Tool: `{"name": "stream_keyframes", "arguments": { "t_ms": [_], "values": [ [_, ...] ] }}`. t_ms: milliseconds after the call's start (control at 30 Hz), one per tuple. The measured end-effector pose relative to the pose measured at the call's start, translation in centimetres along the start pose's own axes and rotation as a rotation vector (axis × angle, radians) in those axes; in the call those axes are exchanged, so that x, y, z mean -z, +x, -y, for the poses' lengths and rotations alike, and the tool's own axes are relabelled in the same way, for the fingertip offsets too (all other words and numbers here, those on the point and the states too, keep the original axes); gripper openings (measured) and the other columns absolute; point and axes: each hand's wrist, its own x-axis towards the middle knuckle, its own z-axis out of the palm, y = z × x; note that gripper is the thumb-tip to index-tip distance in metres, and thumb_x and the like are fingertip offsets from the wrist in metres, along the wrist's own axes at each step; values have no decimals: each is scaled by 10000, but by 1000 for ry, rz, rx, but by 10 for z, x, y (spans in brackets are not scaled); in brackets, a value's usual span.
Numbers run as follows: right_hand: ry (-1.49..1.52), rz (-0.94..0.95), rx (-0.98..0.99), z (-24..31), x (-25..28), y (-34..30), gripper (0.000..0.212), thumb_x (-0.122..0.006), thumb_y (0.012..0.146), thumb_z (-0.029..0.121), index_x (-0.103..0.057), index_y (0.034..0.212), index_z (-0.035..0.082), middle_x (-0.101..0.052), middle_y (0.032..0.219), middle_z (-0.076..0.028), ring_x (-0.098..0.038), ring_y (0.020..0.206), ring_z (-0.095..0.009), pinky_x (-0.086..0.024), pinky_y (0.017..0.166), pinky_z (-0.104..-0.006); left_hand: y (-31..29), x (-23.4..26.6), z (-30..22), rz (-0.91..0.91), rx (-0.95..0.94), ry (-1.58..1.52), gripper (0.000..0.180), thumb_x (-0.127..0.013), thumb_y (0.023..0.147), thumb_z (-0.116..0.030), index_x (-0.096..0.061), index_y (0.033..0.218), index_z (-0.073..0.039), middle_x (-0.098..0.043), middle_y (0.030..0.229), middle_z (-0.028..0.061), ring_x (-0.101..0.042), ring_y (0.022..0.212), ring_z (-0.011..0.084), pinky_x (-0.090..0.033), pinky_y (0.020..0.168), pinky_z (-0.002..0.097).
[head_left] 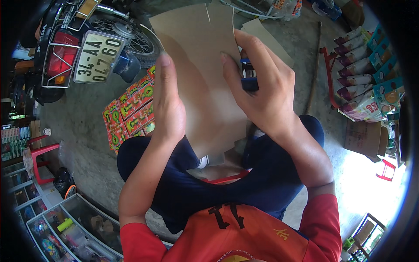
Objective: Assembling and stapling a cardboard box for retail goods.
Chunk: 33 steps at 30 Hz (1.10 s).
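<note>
A flat sheet of plain brown cardboard [205,100] stands raised over my lap, with a slit cut into its far edge. My left hand [169,105] is closed on its left edge, the thumb in front and the fingers hidden behind. At the right edge my right hand [268,83] is closed on the cardboard, thumb and forefinger at its margin. A small blue and dark object [249,83] shows inside the curl of that hand; its kind is hidden. Behind the sheet lies another piece of cardboard [268,41] on the floor.
Red and green patterned packs [131,113] lie on the floor at left, near a parked motorbike [65,52]. A red stool [41,159] and a glass display case [87,222] stand at left. Hanging snack packets [364,74] and a cardboard box [364,139] are at right.
</note>
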Motion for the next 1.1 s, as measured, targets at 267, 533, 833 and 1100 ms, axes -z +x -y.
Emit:
{"name": "stream_keyframes", "arguments": {
  "t_ms": [267,533,833,1100],
  "values": [
    [468,17,-532,-15,35,27,359,-745,983,131,-659,1289,-36,-661,901,9,-555,787,-26,-422,674,-189,-3,15,-9,341,119,-349,793,-269,1118,-622,-244,1650,-34,-398,1641,144,-416,1499,284,-357,1225,453],
    [739,-258,-531,-40,10,15,301,-702,998,72,-645,1272,-40,-666,942,9,-566,850,-38,-442,744,-217,-5,0,13,249,203,-224,522,-550,1087,-252,-431,1527,3,-599,1433,136,-624,1289,233,-524,1062,432],
    [791,-303,-714,-22,9,8,280,-679,1009,189,-687,1253,51,-694,1036,-7,-646,999,-82,-488,909,-243,-12,-20,17,174,44,-40,584,-594,1086,-328,-422,1545,-10,-555,1483,108,-510,1385,190,-363,1195,370],
    [855,-237,-758,-18,9,4,265,-620,1041,231,-674,1234,56,-719,1100,-40,-655,1020,-99,-486,921,-251,-7,-11,20,182,262,-538,684,-304,1133,-570,-390,1597,-74,-531,1530,94,-537,1386,236,-420,1169,423]
  ]
}}
